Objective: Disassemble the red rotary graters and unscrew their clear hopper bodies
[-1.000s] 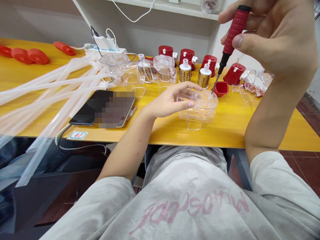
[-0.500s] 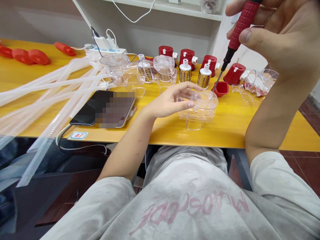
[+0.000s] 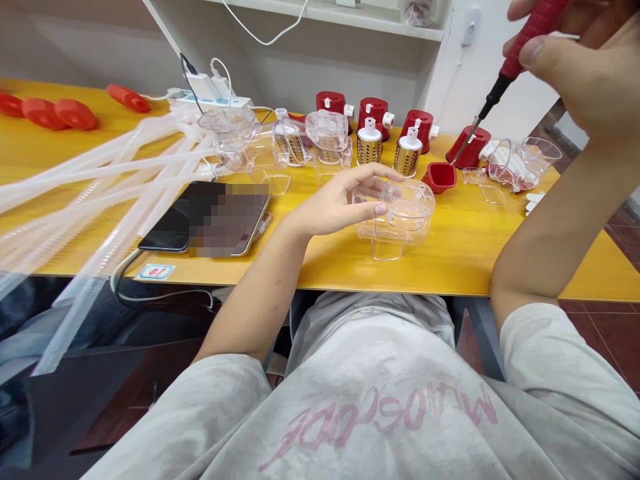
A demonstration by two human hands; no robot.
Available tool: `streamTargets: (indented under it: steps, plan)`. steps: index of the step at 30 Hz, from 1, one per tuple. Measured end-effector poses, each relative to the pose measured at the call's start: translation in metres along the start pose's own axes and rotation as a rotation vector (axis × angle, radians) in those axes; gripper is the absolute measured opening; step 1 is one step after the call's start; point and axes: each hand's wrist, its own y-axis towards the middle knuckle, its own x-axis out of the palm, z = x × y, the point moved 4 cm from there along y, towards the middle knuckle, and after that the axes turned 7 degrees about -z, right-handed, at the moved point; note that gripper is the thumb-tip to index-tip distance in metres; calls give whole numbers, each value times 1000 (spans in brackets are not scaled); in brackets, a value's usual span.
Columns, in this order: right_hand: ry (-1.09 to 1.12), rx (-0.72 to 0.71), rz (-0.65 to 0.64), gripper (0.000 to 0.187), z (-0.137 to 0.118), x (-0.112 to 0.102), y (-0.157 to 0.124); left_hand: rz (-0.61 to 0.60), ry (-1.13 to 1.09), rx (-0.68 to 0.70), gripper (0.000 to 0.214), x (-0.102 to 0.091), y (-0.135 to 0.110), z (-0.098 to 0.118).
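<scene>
My left hand (image 3: 353, 203) is wrapped round the side of a clear plastic housing (image 3: 410, 208), which stands on the yellow table in front of me. Up at the right, my right hand (image 3: 583, 73) grips the red handle of a screwdriver (image 3: 520, 50). The black and metal shaft slants down to the left, and its tip is over the rim of a small red cup (image 3: 442, 177); whether it touches is unclear. Whatever may be inside the cup is too small to make out.
Red housings (image 3: 374, 117) and perforated metal drums (image 3: 369, 145) line the back. More clear housings (image 3: 227, 133) stand left of centre. A phone and a tablet (image 3: 230, 220) lie at left, beside long plastic sleeves (image 3: 115, 173). Another clear part (image 3: 513, 170) rests at right.
The screwdriver tip has left the clear housing and moved right to the red cup. My right hand has shifted right with it. My left hand stays on the housing.
</scene>
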Motion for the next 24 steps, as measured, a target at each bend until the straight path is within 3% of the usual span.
streamTargets:
  steps: [3, 7, 11, 13, 17, 24]
  plan:
    - [-75, -52, 40, 54, 14, 6, 17, -1, -8, 1, 63, 0, 0, -1]
    - [-91, 70, 19, 49, 52, 26, 38, -4, -10, 3, 63, 0, -1, -1]
    - [-94, 177, -40, 27, 91, 43, 47, 3, 21, -12, 65, -1, -1, -2]
    - [-82, 202, -60, 33, 104, 47, 48, 10, 28, -12, 66, -1, -1, -2]
    - [-47, 217, -117, 49, 116, 51, 50, 14, 25, -7, 66, -1, -1, -3]
    - [-26, 229, -138, 53, 118, 52, 51, -5, 29, -11, 65, -1, -1, -2]
